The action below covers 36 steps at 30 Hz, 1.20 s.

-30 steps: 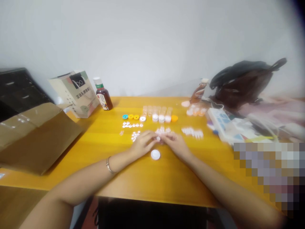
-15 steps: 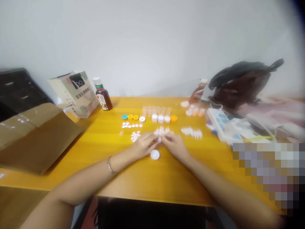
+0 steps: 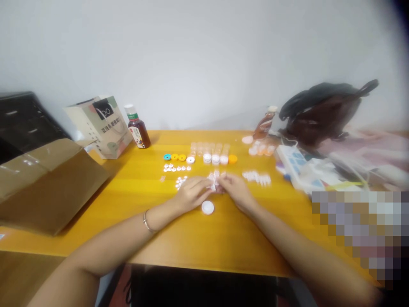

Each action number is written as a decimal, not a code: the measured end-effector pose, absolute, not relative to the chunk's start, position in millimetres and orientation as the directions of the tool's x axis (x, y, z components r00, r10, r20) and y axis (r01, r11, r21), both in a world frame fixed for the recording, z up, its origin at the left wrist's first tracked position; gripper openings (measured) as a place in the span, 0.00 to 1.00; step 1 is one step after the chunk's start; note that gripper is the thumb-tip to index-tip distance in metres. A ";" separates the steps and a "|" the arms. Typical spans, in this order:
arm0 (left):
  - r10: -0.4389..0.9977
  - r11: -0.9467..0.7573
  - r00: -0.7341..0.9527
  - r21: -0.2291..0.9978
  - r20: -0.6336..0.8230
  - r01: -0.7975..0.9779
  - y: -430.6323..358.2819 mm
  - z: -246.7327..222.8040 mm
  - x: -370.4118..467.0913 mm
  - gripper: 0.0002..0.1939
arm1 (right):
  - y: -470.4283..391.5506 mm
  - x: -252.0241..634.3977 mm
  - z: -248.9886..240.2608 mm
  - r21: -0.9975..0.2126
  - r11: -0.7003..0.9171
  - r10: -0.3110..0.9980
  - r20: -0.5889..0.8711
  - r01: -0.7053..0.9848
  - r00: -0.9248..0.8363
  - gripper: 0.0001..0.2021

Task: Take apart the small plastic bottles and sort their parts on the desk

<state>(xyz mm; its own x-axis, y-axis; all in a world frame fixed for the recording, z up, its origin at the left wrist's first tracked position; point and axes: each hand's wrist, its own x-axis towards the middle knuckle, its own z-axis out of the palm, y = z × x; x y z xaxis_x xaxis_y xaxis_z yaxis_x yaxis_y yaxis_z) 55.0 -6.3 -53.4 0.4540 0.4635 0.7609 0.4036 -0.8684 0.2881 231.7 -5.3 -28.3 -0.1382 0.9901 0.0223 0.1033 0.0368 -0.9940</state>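
My left hand (image 3: 191, 194) and my right hand (image 3: 235, 190) meet over the middle of the table, fingertips pinched close together. Between them is a small whitish part (image 3: 213, 185), too blurred to name; both hands seem closed on it. Just below the fingers lies a round white cap (image 3: 207, 207). Small white square pieces (image 3: 217, 173) sit right behind the fingertips. Left of them are small white discs (image 3: 181, 182), partly hidden by my left hand. To the right lies a group of small white cylindrical pieces (image 3: 257, 177).
Coloured caps (image 3: 174, 157), stacked white caps (image 3: 215, 159) and clear containers (image 3: 209, 149) stand in rows behind. A dark bottle (image 3: 139, 133), paper bag (image 3: 108, 128) and cardboard box (image 3: 47, 183) are left. A brown bottle (image 3: 265, 123), power strip (image 3: 295, 162) and black bag (image 3: 322, 111) are right.
My right hand has shifted slightly up and right, its fingertips a little farther from my left ones. More of the whitish part shows between them. The caps and rows stay put.
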 end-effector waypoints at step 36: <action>0.839 -0.539 0.248 0.802 0.484 0.258 5.1 -61.8 60.0 0.13 | 16.3 244.6 -40.5 -0.672 0.515 0.841 0.515 0.532 -0.163 0.10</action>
